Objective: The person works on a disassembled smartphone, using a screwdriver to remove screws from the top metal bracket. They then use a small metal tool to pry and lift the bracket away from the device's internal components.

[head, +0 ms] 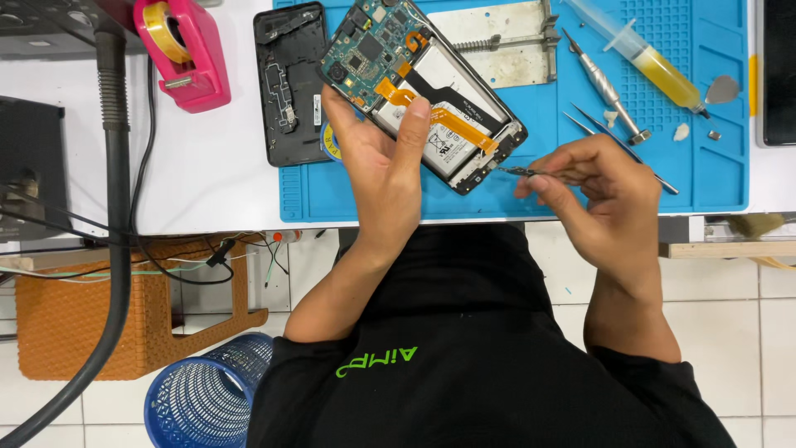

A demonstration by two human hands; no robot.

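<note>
1. Left hand (377, 166): closed round the phone (423, 83), thumb laid across the battery (445, 143) beside the orange flex (452, 118), fingers behind the body. The phone is open, back side up, tilted and held just above the blue mat (713, 166).
2. Right hand (605, 187): fingers pinched shut on tweezers (518, 172). The tips point left and meet the lower corner of the phone (whether they grip a part there is too small to tell).
3. Step in hand, as judged: fine work with the tweezers at the bottom edge of the opened phone, near the lower end of the flex, with the left hand acting as the clamp.
4. What the next move calls for, as judged:
   - a steady left grip, so that the phone does not turn under the tips;
   - light thumb pressure on the battery;
   - a small, controlled motion of the tips, kept clear of the flex, which is thin and will crease or tear easily.
5. Surroundings: the back cover (290, 83) lies to the left, half on the mat's edge. A metal fixture (497, 41), a screwdriver (605, 83) and a syringe (647, 58) of yellow fluid lie on the mat beyond the phone. A pink tape dispenser (182, 50) stands on the white table (207, 166).
</note>
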